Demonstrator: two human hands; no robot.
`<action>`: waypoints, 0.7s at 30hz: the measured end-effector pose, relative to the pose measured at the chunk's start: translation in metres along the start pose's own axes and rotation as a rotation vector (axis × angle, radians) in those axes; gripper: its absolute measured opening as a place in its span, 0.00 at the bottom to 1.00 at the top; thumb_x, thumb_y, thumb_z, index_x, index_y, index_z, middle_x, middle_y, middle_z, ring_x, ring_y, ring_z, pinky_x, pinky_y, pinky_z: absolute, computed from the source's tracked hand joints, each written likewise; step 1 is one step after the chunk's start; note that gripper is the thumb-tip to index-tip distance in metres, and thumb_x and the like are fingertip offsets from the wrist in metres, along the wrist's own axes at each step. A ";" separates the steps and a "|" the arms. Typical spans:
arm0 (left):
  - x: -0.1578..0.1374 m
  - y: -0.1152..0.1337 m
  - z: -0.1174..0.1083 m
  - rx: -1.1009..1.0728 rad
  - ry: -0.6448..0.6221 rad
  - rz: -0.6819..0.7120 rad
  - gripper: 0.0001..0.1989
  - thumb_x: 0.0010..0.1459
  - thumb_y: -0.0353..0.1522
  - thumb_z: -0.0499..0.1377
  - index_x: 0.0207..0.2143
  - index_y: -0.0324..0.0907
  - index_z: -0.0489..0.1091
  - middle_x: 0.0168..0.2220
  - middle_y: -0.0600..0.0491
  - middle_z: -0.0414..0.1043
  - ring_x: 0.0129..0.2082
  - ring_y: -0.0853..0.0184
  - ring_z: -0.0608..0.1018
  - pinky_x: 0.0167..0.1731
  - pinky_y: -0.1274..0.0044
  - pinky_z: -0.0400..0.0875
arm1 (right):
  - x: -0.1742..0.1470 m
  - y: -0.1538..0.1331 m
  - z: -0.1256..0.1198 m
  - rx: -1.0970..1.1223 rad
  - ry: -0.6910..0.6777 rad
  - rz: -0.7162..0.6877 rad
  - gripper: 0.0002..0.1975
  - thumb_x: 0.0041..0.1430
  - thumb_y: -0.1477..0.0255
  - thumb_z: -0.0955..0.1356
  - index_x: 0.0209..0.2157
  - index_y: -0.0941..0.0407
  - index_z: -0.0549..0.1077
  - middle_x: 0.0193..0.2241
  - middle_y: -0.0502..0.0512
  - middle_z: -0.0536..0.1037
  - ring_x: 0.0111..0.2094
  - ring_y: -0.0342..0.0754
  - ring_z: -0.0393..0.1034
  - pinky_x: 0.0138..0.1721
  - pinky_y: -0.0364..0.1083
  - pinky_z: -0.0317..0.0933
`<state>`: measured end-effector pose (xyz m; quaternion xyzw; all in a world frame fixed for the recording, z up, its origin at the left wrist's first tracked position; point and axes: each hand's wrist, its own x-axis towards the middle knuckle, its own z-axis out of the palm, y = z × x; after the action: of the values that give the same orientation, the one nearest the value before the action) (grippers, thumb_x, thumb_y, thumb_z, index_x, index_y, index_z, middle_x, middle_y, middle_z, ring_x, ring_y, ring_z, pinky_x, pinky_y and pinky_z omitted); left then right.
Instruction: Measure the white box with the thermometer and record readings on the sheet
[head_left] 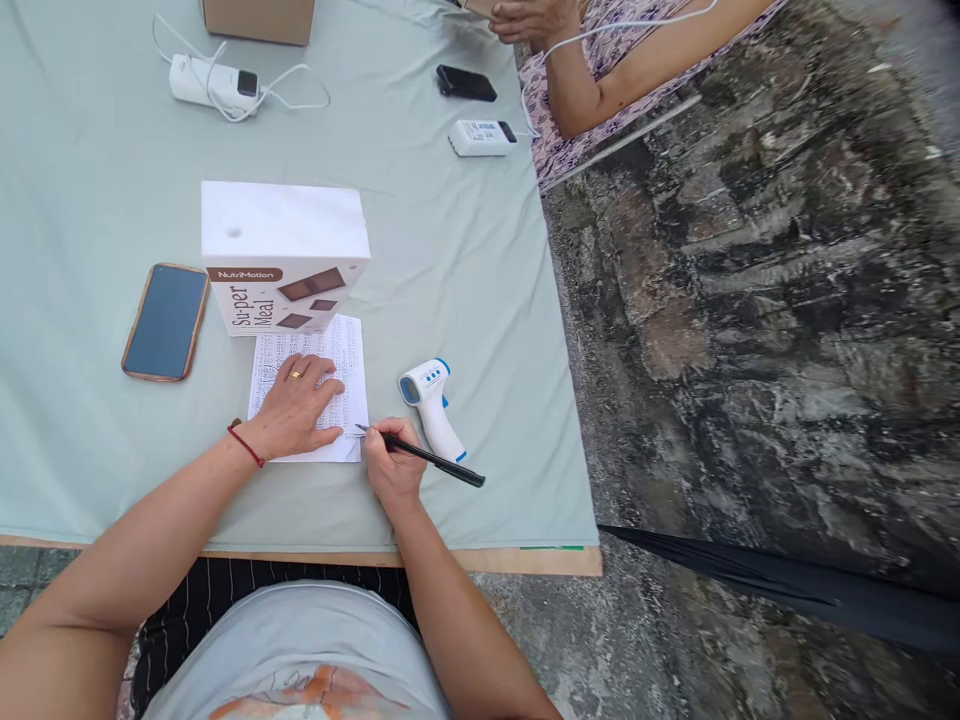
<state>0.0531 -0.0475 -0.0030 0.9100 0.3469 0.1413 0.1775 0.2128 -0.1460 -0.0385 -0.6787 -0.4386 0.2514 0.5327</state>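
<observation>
My left hand [298, 405] lies on a printed sheet of paper [349, 375], its fingers spread, a gold ring on one of them. At the sheet's lower right edge, my right hand [395, 462] grips a black pen [439, 460]. The pen's tip points left over the paper; I cannot tell whether it touches. A white box [281, 260] with brown print stands upright just beyond my left hand, over the paper's top edge. Right of the pen rests a white and blue infrared thermometer [433, 408].
A phone [166, 322] lies left of the box. Farther back are a white device with a coiled cable [214, 85], a cardboard box [259, 18], a black device [466, 83] and another white device [482, 138]. Another person's arm [600, 95] shows at the cloth-covered table's [480, 300] far right.
</observation>
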 end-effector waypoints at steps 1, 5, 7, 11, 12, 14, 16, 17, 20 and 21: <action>0.000 0.000 0.000 0.001 -0.001 -0.001 0.20 0.51 0.38 0.66 0.46 0.40 0.69 0.53 0.41 0.65 0.54 0.50 0.67 0.60 0.53 0.58 | 0.002 -0.003 0.000 0.024 0.042 -0.017 0.07 0.54 0.66 0.66 0.27 0.54 0.67 0.22 0.46 0.70 0.23 0.42 0.64 0.25 0.44 0.62; 0.001 -0.001 0.000 -0.005 -0.007 -0.005 0.20 0.51 0.37 0.65 0.46 0.40 0.70 0.53 0.42 0.65 0.54 0.50 0.68 0.60 0.53 0.58 | 0.038 -0.048 -0.007 0.122 0.233 -0.186 0.07 0.59 0.65 0.67 0.34 0.54 0.70 0.25 0.46 0.69 0.25 0.42 0.66 0.29 0.46 0.64; 0.001 -0.002 -0.001 -0.004 -0.009 -0.003 0.20 0.52 0.37 0.65 0.46 0.40 0.69 0.53 0.41 0.65 0.54 0.50 0.68 0.60 0.53 0.59 | 0.071 -0.086 -0.019 0.162 0.361 -0.315 0.07 0.62 0.65 0.66 0.36 0.54 0.69 0.26 0.46 0.67 0.26 0.42 0.68 0.32 0.47 0.65; 0.000 -0.006 -0.001 -0.004 -0.013 0.004 0.21 0.52 0.38 0.65 0.46 0.39 0.69 0.53 0.41 0.65 0.53 0.50 0.68 0.59 0.53 0.60 | 0.109 -0.133 -0.057 0.350 0.448 -0.457 0.10 0.68 0.67 0.59 0.41 0.51 0.69 0.29 0.48 0.63 0.29 0.41 0.68 0.31 0.46 0.61; 0.000 -0.007 -0.001 -0.013 -0.013 0.006 0.21 0.51 0.38 0.65 0.46 0.39 0.69 0.53 0.41 0.66 0.53 0.50 0.68 0.59 0.53 0.60 | 0.105 -0.132 -0.064 0.398 0.430 -0.449 0.10 0.68 0.66 0.59 0.41 0.50 0.70 0.29 0.48 0.63 0.28 0.42 0.68 0.29 0.46 0.60; -0.001 -0.006 0.000 -0.048 0.002 0.018 0.20 0.50 0.37 0.64 0.45 0.40 0.69 0.52 0.41 0.66 0.53 0.50 0.69 0.58 0.53 0.62 | 0.080 -0.115 -0.068 0.371 0.398 -0.388 0.10 0.67 0.66 0.59 0.41 0.48 0.70 0.27 0.48 0.62 0.26 0.43 0.66 0.27 0.47 0.60; -0.001 -0.005 -0.002 -0.108 0.091 0.021 0.17 0.53 0.35 0.62 0.44 0.42 0.67 0.50 0.43 0.68 0.52 0.52 0.70 0.55 0.56 0.65 | 0.047 -0.087 -0.063 0.237 0.388 -0.358 0.09 0.66 0.67 0.61 0.43 0.48 0.71 0.26 0.48 0.64 0.25 0.45 0.67 0.28 0.49 0.63; -0.001 -0.005 -0.004 -0.137 0.177 0.007 0.15 0.54 0.34 0.60 0.44 0.42 0.66 0.49 0.44 0.68 0.51 0.54 0.71 0.54 0.58 0.67 | 0.033 -0.072 -0.059 0.178 0.386 -0.364 0.08 0.66 0.67 0.62 0.44 0.48 0.71 0.27 0.48 0.66 0.26 0.46 0.68 0.29 0.49 0.64; -0.002 -0.014 -0.015 -0.136 0.536 -0.143 0.12 0.58 0.33 0.57 0.45 0.45 0.61 0.46 0.44 0.66 0.51 0.55 0.71 0.51 0.59 0.69 | 0.014 -0.037 -0.052 -0.147 0.116 -0.447 0.08 0.64 0.69 0.65 0.43 0.51 0.73 0.33 0.53 0.74 0.36 0.51 0.73 0.38 0.53 0.69; -0.003 -0.020 -0.019 -0.103 0.651 -0.218 0.13 0.58 0.34 0.57 0.45 0.46 0.60 0.47 0.44 0.64 0.52 0.54 0.70 0.52 0.56 0.68 | 0.019 -0.029 -0.051 -0.250 -0.011 -0.528 0.08 0.64 0.69 0.65 0.43 0.51 0.74 0.34 0.55 0.76 0.37 0.51 0.74 0.39 0.53 0.70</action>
<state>0.0322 -0.0317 0.0052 0.7648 0.4730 0.4215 0.1172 0.2532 -0.1540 0.0070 -0.6001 -0.6305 0.0518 0.4896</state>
